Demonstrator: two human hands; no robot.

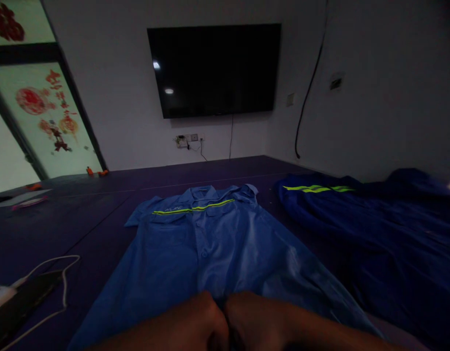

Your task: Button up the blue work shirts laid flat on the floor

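The shirt (166, 258) lies lower centre, its long axis running up the frame, away from the left hand (206, 314) and right hand (259, 317), 2 equally near, curled together; blur hides whether they pinch it.

Dim room: black TV (217, 70), pale wall (111, 87), purple surface (93, 207).

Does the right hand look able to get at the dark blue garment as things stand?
Probably yes: the dark blue garment lies right of the blue shirt, with nothing visible blocking the way. The right hand, though, is curled over the shirt; whether it grips cloth is unclear.
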